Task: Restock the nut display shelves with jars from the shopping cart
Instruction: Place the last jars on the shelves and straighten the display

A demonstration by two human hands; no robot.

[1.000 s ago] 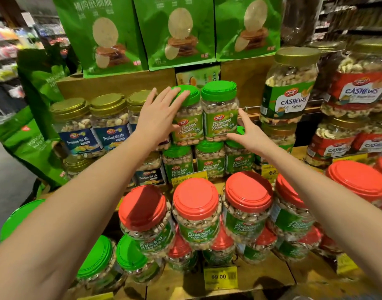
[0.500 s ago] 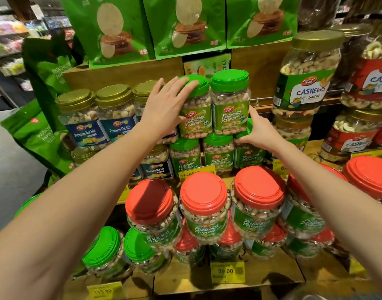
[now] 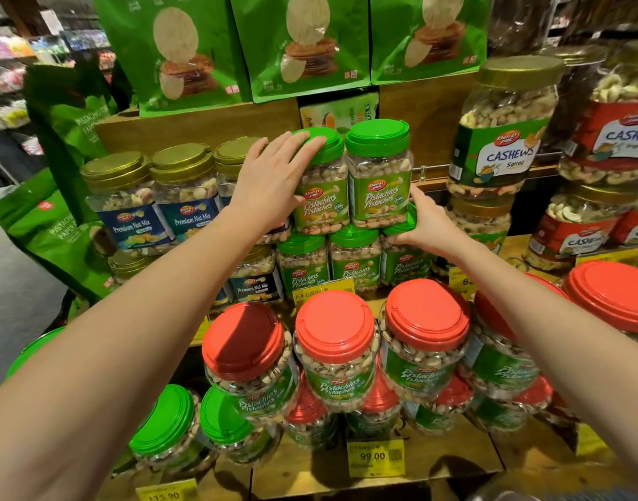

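Seating two top-tier pistachio jars at upper centre of frame.
Left hand [image 3: 270,186] lies flat, fingers straight, over the left green-lidded jar [image 3: 324,211]; right hand [image 3: 424,226] touches the base of the right green-lidded jar [image 3: 379,182] — whether its fingers curl round anything cannot be told. Press both squarely onto the lower row [image 3: 353,262] — labels forward.

Two pistachio jars [image 3: 379,189] stacked on lower pistachio row [image 3: 353,262]; nut mix jars [image 3: 187,207] left, cashew jars [image 3: 505,150] right, bags [image 3: 303,45] above

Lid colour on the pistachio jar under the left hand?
Green: the lid under the left hand, head view.
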